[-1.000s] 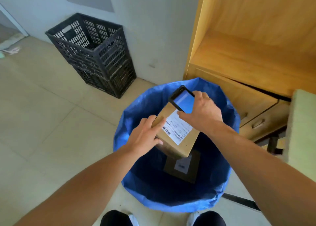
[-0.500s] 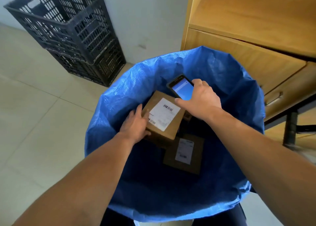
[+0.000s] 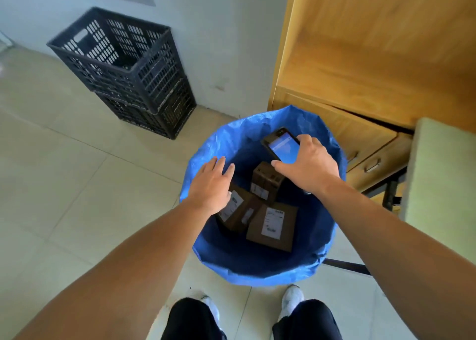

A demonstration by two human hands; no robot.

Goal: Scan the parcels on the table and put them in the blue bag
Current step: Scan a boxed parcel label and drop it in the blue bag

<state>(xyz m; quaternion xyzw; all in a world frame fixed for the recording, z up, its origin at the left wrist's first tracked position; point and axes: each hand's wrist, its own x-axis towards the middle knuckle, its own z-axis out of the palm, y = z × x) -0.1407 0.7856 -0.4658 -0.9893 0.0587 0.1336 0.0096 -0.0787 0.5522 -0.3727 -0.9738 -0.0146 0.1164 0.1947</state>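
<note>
The blue bag [image 3: 260, 270] stands open on the floor in front of my feet. Three brown parcels with white labels lie inside: one at the left [image 3: 238, 211] under my hand, one upright at the back [image 3: 265, 182], one flat at the right [image 3: 273, 226]. My left hand [image 3: 210, 185] hovers over the bag's left rim with fingers straight and holds nothing. My right hand [image 3: 307, 166] grips a handheld scanner [image 3: 280, 145] with a lit blue screen above the bag's far side.
Two stacked black plastic crates [image 3: 128, 69] stand against the wall at the left. A wooden cabinet with drawers [image 3: 360, 82] is right behind the bag. A pale table edge [image 3: 443, 175] shows at the right. Tiled floor lies to the left.
My left hand has let go of the parcel, which now lies in the bag at the left. That hand has risen to the rim. The camera has pulled back and up.
</note>
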